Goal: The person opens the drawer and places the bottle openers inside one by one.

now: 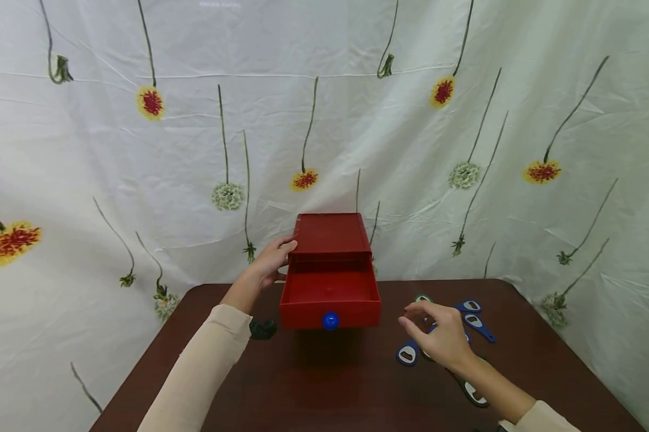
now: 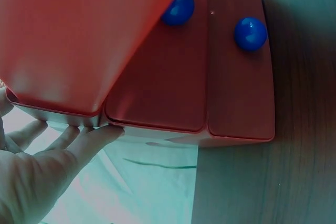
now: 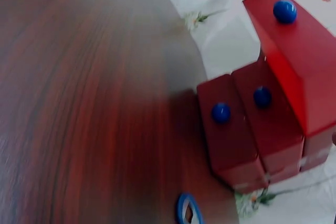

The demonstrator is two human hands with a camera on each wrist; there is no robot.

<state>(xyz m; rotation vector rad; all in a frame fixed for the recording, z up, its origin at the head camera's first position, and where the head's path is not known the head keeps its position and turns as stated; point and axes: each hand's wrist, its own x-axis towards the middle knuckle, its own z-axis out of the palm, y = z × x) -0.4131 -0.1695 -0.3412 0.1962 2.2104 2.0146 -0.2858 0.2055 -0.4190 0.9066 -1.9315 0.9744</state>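
Note:
A red cabinet [image 1: 332, 233] of three stacked drawers stands on the table, its top drawer [image 1: 302, 315] pulled well out. The drawer has a round blue knob [image 1: 331, 321], and its red floor shows bare. The two lower drawers [image 2: 241, 93] are pushed in. My left hand [image 1: 272, 261] rests against the cabinet's left side near the top, fingers extended along it. To the right of the cabinet, my right hand [image 1: 445, 336] hovers over several bottle openers with thumb and fingers apart and loosely bent; I see nothing held. It partly hides them.
Blue bottle openers [image 1: 481, 329] lie scattered on the right of the dark brown table [image 1: 324, 390]; a larger dark-handled one [image 1: 472, 393] lies nearer. A flower-printed white cloth [image 1: 346, 138] hangs behind the table. A dark device [image 1: 262, 329] sits by my left wrist.

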